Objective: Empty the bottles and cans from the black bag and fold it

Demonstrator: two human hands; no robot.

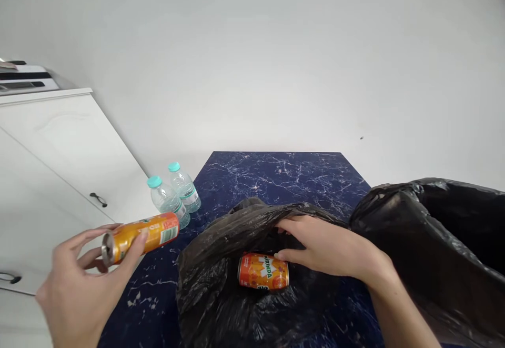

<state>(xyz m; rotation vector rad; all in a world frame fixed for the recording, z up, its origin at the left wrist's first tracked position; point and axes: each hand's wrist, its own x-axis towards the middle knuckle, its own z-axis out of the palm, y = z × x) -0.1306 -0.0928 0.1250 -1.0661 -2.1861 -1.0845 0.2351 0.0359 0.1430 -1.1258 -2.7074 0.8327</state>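
My left hand [84, 279] grips an orange soda can [142, 236] by its top end and holds it on its side above the table's left edge. A second orange can [262, 272] lies on its side inside an open black plastic bag [213, 290] on the dark blue marbled table [276, 174]. My right hand [323, 245] reaches into the bag's mouth, fingers curled over the bag's upper edge and touching that can. I cannot tell whether it grips the plastic or the can.
Two small water bottles [175, 196] with teal caps stand at the table's left edge. A second black bag [437, 242] bulges at the right. White cabinets [59, 169] with dark handles stand to the left. A plain white wall is behind.
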